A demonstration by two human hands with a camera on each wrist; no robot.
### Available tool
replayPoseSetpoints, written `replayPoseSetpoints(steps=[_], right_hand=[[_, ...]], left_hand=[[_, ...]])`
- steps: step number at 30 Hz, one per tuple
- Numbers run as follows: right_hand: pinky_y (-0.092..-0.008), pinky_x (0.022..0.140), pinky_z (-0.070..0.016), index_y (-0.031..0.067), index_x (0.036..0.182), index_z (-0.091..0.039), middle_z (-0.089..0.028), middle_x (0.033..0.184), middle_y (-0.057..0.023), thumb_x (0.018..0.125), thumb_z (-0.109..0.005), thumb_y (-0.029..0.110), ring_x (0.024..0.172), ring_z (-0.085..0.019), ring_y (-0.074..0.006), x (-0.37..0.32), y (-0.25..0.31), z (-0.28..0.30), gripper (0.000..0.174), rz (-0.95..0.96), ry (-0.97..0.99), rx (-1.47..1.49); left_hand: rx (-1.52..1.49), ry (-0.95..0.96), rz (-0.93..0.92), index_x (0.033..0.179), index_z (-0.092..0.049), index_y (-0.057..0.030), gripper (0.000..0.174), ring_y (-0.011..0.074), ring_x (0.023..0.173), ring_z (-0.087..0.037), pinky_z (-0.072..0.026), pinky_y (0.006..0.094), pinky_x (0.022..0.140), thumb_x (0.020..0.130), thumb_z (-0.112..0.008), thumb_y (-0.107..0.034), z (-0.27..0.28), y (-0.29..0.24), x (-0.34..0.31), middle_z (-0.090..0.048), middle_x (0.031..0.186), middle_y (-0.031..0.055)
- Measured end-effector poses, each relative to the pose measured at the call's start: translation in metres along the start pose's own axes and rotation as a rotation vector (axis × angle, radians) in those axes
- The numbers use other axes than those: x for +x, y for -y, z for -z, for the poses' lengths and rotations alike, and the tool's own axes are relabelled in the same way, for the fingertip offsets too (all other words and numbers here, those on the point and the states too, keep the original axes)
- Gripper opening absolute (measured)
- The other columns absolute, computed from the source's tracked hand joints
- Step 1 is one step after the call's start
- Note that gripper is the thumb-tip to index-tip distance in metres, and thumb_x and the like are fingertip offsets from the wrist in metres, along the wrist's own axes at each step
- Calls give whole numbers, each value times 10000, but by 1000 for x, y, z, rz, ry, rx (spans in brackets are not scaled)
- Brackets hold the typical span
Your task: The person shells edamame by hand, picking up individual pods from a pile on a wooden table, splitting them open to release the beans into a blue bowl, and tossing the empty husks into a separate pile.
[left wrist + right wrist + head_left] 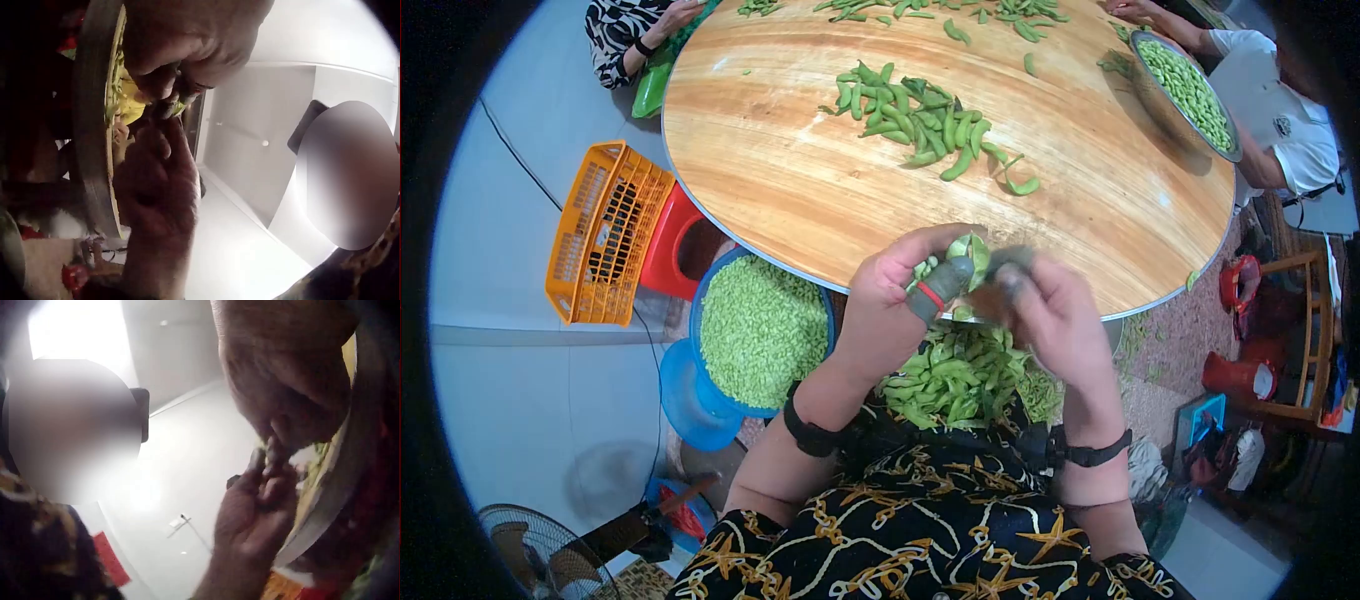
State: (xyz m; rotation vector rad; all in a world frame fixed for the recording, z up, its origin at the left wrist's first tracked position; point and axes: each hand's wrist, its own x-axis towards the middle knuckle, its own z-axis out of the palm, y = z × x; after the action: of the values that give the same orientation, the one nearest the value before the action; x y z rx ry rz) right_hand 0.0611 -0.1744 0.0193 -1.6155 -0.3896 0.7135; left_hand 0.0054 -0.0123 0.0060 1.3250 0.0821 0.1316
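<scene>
My left hand [880, 305] holds a split green soybean pod [974, 250] above the table's near edge. Its thumb wears a grey-green cover [948, 280] with a red band, and pale shelled beans [922, 268] show beside it. Close on the right is my right hand [1068, 325], fingers bent and tips blurred; I cannot tell whether they pinch anything. Both wrist views show the fingertips of the two hands meeting around a bit of green. Below the hands, a heap of pods [950, 378] lies at my lap. Another pile of pods [920, 118] is on the round wooden table [760, 150].
A blue basin of shelled beans [765, 330] stands left, near a red stool [672, 240] and an orange crate [605, 235]. A metal bowl of beans [1188, 95] sits at the table's right edge. Two other people sit across the table. A fan [545, 550] stands lower left.
</scene>
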Motion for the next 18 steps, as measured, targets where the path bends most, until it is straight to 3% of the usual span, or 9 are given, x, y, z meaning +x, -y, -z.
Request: replayPoseSetpoints(steps=[1,2,5,7,9,10,12,15,18], right_hand=[[-195,524,-385,-2,885,-580,-537,647,24,884,-540,147,583,-459,-36,6,1,2,155,167,-151,-52],[-194,546,-402,-4,896,-591,-560,672,20,871,-557,132,609,-478,-34,8,2,3,143,335,-304,-107],[-199,582,-425,-7,900,-611,-584,720,23,840,-594,94,658,-498,-38,5,10,-1,119,185,-109,25],[-220,551,-428,-9,857,-610,-605,699,-10,807,-622,70,618,-515,-60,3,11,-7,94,149,-130,10],[-258,513,-432,-8,822,-597,-607,661,-88,780,-641,65,544,-545,-136,3,16,-12,95,192,-238,-334],[-258,513,-432,-8,822,-597,-607,661,-88,780,-641,65,544,-545,-136,3,13,-15,95,192,-225,-333],[-297,487,-431,3,791,-584,-572,632,-148,756,-656,54,504,-549,-233,2,4,-26,95,483,-382,-608],[-317,494,-433,14,778,-581,-558,616,-146,747,-662,48,516,-549,-279,3,5,-35,93,442,-388,-594],[-310,489,-424,16,791,-580,-551,609,-140,752,-655,42,507,-538,-252,5,0,-41,88,475,-371,-610]], left_hand=[[256,-7,-58,1069,-558,-35,264,90,673,-534,-455,255,590,816,-613,-86,-1,-6,1,-591,869,-18],[252,-5,-58,1069,-558,-35,264,90,673,-534,-455,255,590,816,-613,-86,-2,-9,0,-591,869,-18],[518,-4,-133,1001,-560,-25,235,153,688,-568,-461,292,614,779,-629,-60,-4,-13,-4,-579,799,36],[676,4,-191,922,-554,-23,203,245,702,-584,-466,327,621,739,-641,-41,-4,-13,-4,-559,754,103],[747,30,-265,897,-548,-17,198,279,713,-576,-462,350,619,717,-632,-25,1,-10,-2,-551,754,119],[823,57,-334,873,-541,-11,194,314,724,-569,-458,373,617,696,-622,-10,6,-9,-2,-543,754,135],[880,54,-339,889,-547,2,232,328,729,-563,-458,376,616,666,-612,15,7,-8,-6,-548,774,148],[912,51,-342,910,-555,18,288,370,757,-541,-452,408,622,627,-570,66,7,0,-13,-537,818,176],[904,-23,-338,845,-526,4,243,354,744,-532,-436,412,625,610,-568,47,6,4,-20,-510,762,162]])
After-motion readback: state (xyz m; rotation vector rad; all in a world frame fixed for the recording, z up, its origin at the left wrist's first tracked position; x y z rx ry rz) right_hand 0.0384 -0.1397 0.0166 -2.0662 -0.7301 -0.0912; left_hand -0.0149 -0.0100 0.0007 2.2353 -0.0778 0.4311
